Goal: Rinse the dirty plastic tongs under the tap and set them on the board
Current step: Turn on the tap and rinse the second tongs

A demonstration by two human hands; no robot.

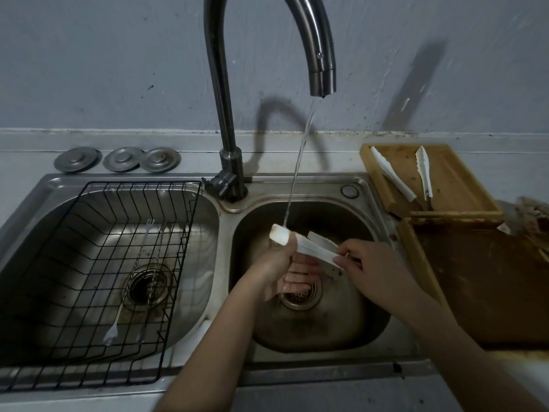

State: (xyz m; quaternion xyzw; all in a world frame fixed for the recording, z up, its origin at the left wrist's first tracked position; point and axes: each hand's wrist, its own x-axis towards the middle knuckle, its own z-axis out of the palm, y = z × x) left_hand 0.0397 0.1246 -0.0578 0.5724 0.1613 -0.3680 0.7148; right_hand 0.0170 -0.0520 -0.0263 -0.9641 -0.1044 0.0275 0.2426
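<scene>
Over the right basin [309, 328], the left hand [279, 269] grips white tongs [306, 248] near their hinged end, fingers curled round them, while the right hand [368, 263] pinches the arms at the other end. A thin stream from the tap [322, 75] lands on the hinge. Farther right, two more tongs [392, 173] lie on the board [457, 185]. Behind the left basin sit three metal stoppers [118, 159].

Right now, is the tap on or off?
On. A thin stream runs from the tap spout onto the hinge end of the white plastic tongs, held over the right sink basin.
</scene>
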